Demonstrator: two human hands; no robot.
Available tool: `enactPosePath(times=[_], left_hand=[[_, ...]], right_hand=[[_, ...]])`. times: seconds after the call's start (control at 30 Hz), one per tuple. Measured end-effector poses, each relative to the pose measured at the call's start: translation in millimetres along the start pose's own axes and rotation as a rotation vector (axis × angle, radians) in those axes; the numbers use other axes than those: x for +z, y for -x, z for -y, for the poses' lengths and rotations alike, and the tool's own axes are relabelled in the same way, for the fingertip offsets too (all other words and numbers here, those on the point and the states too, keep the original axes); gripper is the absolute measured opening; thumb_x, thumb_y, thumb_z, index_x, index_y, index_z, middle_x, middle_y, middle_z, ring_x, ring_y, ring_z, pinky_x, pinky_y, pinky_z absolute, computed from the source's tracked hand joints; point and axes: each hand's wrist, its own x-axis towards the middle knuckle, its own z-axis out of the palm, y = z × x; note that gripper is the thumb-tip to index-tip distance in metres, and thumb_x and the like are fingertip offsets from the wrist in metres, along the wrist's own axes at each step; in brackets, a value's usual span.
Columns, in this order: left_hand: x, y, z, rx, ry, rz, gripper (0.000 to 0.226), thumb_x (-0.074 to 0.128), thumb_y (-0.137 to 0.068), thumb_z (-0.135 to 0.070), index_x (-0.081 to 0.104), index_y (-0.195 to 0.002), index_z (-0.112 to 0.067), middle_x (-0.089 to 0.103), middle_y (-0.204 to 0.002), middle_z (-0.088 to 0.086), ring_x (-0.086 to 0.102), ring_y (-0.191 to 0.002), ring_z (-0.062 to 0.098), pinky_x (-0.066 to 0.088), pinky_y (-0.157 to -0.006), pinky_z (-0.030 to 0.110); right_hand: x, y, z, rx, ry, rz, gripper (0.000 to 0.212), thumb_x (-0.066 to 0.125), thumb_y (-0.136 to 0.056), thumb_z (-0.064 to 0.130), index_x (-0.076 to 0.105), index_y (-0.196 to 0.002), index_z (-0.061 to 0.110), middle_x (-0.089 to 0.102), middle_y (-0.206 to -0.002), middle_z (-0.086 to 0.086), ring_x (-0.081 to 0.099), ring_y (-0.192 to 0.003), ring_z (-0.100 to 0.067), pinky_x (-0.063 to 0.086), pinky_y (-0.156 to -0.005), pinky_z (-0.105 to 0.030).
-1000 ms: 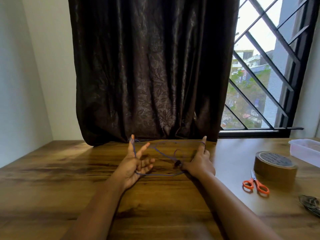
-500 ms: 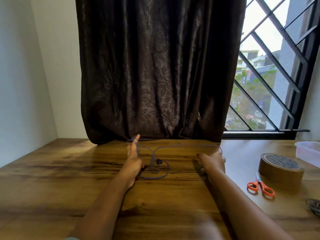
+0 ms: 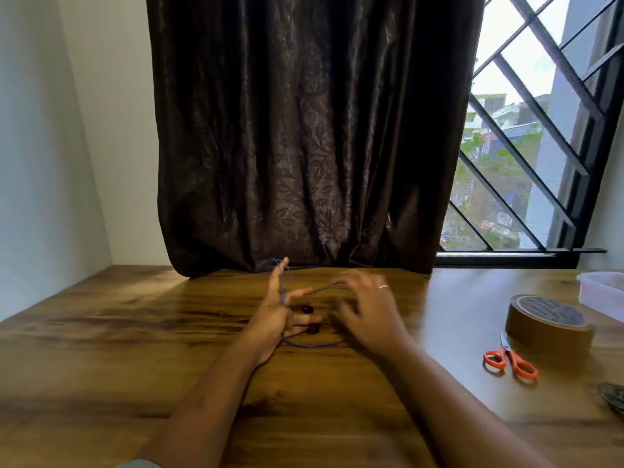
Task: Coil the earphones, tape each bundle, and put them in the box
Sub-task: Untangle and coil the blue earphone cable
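Note:
A purple earphone cord (image 3: 314,345) is looped round the straight, raised fingers of my left hand (image 3: 275,315), which stands on edge at the table's middle. Two black earbuds (image 3: 306,309) hang beside that palm. My right hand (image 3: 366,314), blurred by motion, hovers just right of it with fingers curled and pinches the cord's free run near its fingertips. A brown tape roll (image 3: 548,319) lies flat at the right. The clear plastic box (image 3: 604,292) sits behind the roll at the right edge.
Orange-handled scissors (image 3: 510,359) lie in front of the tape roll. A dark tangle of another earphone cord (image 3: 613,398) shows at the right edge. The wooden table (image 3: 118,332) ends at a dark curtain (image 3: 304,146) and a barred window.
My right hand has swung in from the far right toward my left hand, carrying the cord with it. The loose loop on the table has shrunk and the earbuds now hang by my left palm.

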Motion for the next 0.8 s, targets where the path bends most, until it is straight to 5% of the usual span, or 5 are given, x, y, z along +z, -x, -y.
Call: enactPosePath(times=[0.17,0.33,0.53,0.63,0.8], left_hand=[[2.3,3.3,-2.8,0.006,-0.06,-0.064,0.094,0.021,-0.084,0.019,0.015,-0.138,-0.057,0.055,-0.125,-0.004,0.071,-0.07,0.029,0.045,-0.047,0.027],[-14.5,-0.1,0.9,0.121,-0.155,-0.327,0.111,0.039,-0.081,0.023,-0.005,-0.136,-0.063,0.017,-0.156,-0.006,0.069,-0.075,0.023,0.052,-0.048,0.029],[-15.5,-2.4,8.8,0.255,-0.478,-0.406,0.112,0.05,-0.071,0.017,0.003,-0.137,-0.061,0.02,-0.152,0.002,0.043,-0.126,0.036,0.043,-0.1,0.042],[-21.6,-2.7,11.7,0.164,-0.585,-0.508,0.09,0.047,-0.08,0.013,0.009,-0.149,-0.033,0.012,-0.152,0.02,0.024,-0.138,0.033,0.03,-0.102,0.03],[-24.0,3.7,4.1,0.023,-0.57,-0.547,0.084,0.045,-0.087,0.007,0.006,-0.149,-0.034,0.001,-0.154,0.024,0.023,-0.137,0.04,0.03,-0.107,0.041]], right_hand=[[19.8,4.7,5.2,0.035,0.102,0.472,0.053,0.044,-0.093,0.034,0.027,-0.14,0.049,0.037,-0.149,0.012,0.034,-0.134,-0.023,0.03,-0.105,-0.052],[12.5,2.3,-14.1,0.087,0.314,0.273,0.024,0.043,-0.096,0.037,0.063,-0.109,0.032,0.067,-0.107,0.003,0.059,-0.103,-0.023,0.046,-0.083,-0.036],[1.2,2.3,-29.5,0.506,0.027,0.006,0.028,0.04,-0.1,0.035,0.064,-0.105,0.021,0.067,-0.101,-0.005,0.061,-0.095,-0.03,0.04,-0.068,-0.031],[-4.4,0.1,-37.5,0.678,-0.167,-0.177,0.024,0.039,-0.099,0.03,0.062,-0.101,0.025,0.065,-0.097,-0.002,0.06,-0.092,-0.029,0.043,-0.073,-0.033],[-14.3,1.9,-52.7,0.964,-0.383,-0.424,0.03,0.033,-0.099,0.024,0.061,-0.095,0.015,0.07,-0.083,-0.007,0.059,-0.081,-0.026,0.038,-0.069,-0.032]])
